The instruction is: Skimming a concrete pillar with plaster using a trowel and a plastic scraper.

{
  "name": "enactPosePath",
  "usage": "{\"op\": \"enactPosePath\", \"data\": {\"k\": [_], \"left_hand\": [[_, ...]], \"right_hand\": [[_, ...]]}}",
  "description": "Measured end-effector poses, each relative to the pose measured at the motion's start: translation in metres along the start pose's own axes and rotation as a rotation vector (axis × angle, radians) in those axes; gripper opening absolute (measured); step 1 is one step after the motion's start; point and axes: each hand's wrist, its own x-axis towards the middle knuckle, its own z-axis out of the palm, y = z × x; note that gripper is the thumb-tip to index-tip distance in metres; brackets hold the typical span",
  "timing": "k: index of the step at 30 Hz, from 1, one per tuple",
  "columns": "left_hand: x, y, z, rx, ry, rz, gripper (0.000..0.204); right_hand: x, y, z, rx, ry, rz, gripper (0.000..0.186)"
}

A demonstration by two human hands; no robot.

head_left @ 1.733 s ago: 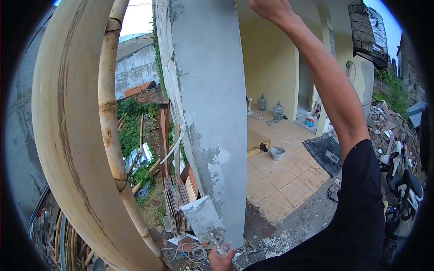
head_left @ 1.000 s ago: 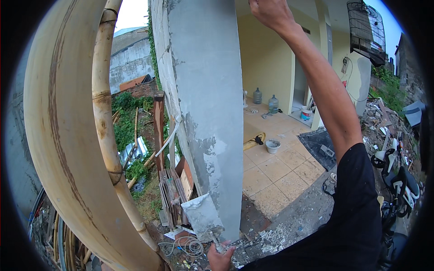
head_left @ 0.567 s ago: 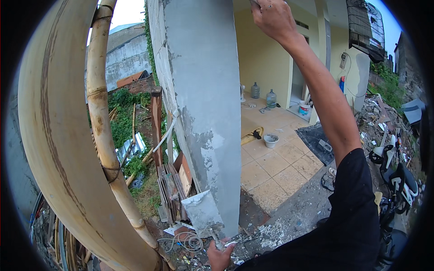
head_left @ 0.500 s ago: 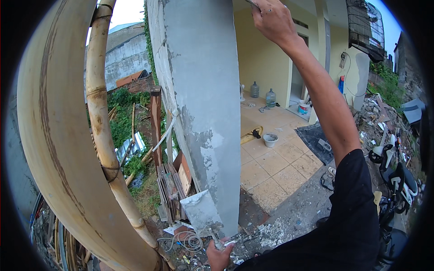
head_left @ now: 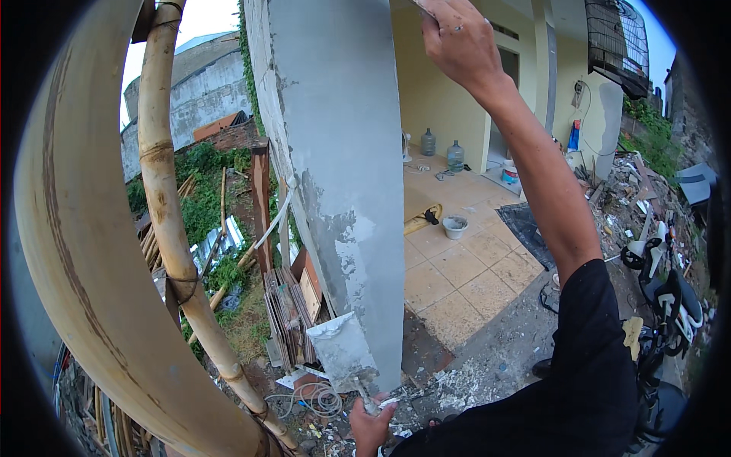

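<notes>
My left hand [head_left: 370,426], low in the middle, is wrapped round the handle of a wide scraper [head_left: 341,349]. Grey-white paste smears its square blade, which tilts up in front of the foot of a grey plastered pillar [head_left: 343,137]. My right hand [head_left: 459,42] is raised at the top, right of the pillar, its fingers closed on a thin flat tool [head_left: 421,6] mostly cut off by the frame edge. Specks of paste dot that hand. Rough, paler patches mark the pillar's lower part. Whether the right-hand tool touches the pillar is out of view.
Thick bamboo poles [head_left: 164,167] rise close on the left. Stacked boards [head_left: 289,316] and a coiled hose [head_left: 318,400] lie by the pillar's base. A white bucket [head_left: 454,227] stands on the tiled floor [head_left: 476,286]. A motorbike [head_left: 670,312] and rubble are at the right.
The view has shifted slightly, so the bamboo poles appear farther left. My right hand stays raised and my left hand keeps hold of the scraper, with little movement in either.
</notes>
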Motion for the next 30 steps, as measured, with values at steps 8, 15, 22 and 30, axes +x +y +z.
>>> {"op": "enactPosePath", "data": {"k": [8, 15, 22, 30], "left_hand": [[0.002, 0.005, -0.002, -0.027, 0.038, -0.143, 0.034], [-0.001, 0.016, 0.000, -0.047, 0.041, -0.126, 0.032], [-0.005, 0.014, 0.000, -0.019, 0.014, -0.134, 0.032], [-0.005, 0.003, 0.000, -0.032, 0.015, -0.172, 0.031]], "right_hand": [[-0.036, 0.001, 0.016, 0.060, 0.078, -0.120, 0.029], [-0.054, -0.079, -0.001, 0.223, 0.007, -0.221, 0.027], [-0.041, 0.005, -0.002, 0.017, 0.022, -0.046, 0.032], [-0.092, -0.079, -0.001, 0.136, 0.000, -0.182, 0.026]]}}
